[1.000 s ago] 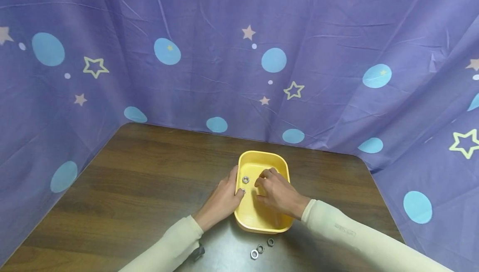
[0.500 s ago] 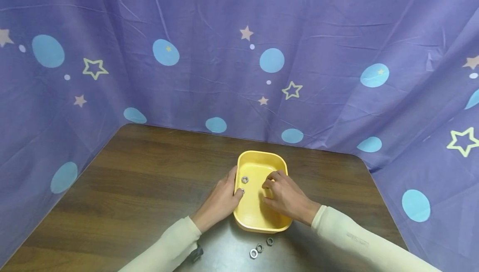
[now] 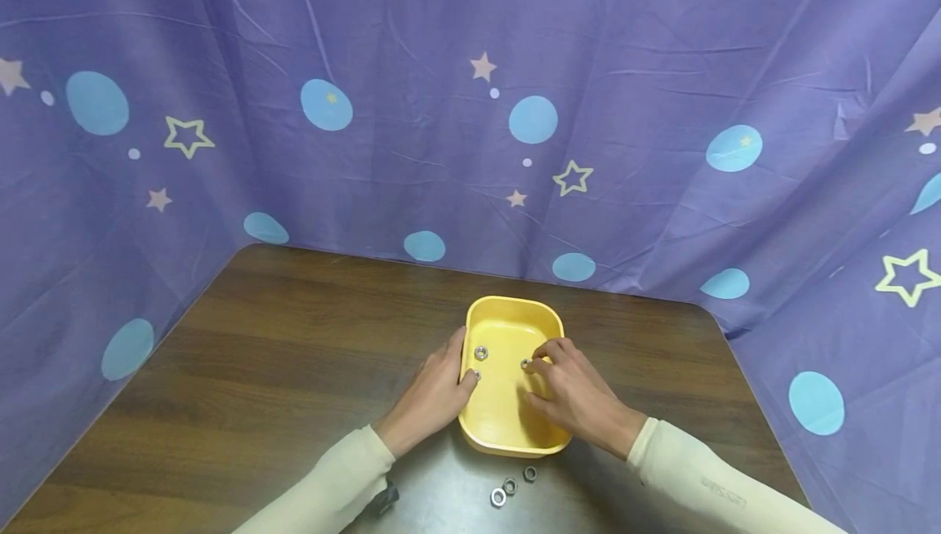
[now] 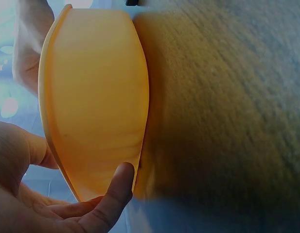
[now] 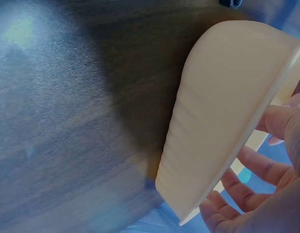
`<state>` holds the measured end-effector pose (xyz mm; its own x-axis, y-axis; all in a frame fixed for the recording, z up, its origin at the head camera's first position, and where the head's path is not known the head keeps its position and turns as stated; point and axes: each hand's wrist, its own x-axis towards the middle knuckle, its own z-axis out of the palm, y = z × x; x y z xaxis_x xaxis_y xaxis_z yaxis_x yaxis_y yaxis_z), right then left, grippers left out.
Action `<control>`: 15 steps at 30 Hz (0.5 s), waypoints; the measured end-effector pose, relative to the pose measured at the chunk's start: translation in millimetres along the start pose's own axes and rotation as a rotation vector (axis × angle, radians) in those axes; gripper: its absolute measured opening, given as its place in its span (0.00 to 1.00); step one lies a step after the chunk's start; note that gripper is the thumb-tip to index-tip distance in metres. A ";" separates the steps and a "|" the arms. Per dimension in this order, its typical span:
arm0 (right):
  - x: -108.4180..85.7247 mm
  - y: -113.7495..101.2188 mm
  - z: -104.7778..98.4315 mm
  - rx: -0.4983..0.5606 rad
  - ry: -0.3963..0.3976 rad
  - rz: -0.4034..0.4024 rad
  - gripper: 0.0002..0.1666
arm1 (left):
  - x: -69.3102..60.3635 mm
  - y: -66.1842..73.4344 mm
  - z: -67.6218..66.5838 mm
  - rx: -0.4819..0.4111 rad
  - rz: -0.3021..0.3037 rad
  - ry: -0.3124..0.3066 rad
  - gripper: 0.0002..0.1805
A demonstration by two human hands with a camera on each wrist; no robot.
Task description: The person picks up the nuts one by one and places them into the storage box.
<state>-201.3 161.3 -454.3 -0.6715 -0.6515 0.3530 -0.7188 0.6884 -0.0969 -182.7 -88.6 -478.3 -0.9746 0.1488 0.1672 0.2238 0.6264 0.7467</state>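
Note:
A yellow plastic bin (image 3: 507, 424) stands on the wooden table, its side wall (image 4: 96, 87) filling much of the left wrist view. My left hand (image 3: 434, 391) grips its left wall, thumb over the rim and fingers outside. Two metal hex nuts lie inside near that thumb: one nut (image 3: 481, 353) in full sight, another nut (image 3: 476, 376) partly covered by the thumb. My right hand (image 3: 581, 391) reaches in over the right rim, fingers loosely bent and thumb apart from them. A third nut (image 3: 525, 364) shows at its fingertips; whether they touch it I cannot tell.
In front of the bin, three more nuts (image 3: 510, 486) lie close together on the tabletop (image 3: 294, 354). A small dark object (image 3: 385, 498) sits beside the left sleeve. A purple patterned curtain (image 3: 441, 109) hangs along the table's back and sides.
My right hand has moved to the right inside the bin, and a nut has come into sight at its fingertips. The left hand and the bin have stayed nearly still.

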 end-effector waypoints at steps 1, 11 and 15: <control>-1.1 0.2 -0.5 -0.002 0.009 0.001 0.19 | -0.2 0.3 -0.1 0.001 -0.001 0.000 0.41; -11.0 5.0 -4.6 0.025 0.019 0.087 0.20 | -1.3 1.3 0.1 -0.018 0.010 0.008 0.40; -14.7 7.4 -5.3 0.014 0.033 0.100 0.20 | -1.0 -3.7 2.0 -0.020 0.050 0.024 0.40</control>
<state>-195.8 177.7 -455.3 -0.7340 -0.5683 0.3718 -0.6508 0.7451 -0.1459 -182.5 -89.5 -482.5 -0.9622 0.1612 0.2196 0.2722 0.6033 0.7496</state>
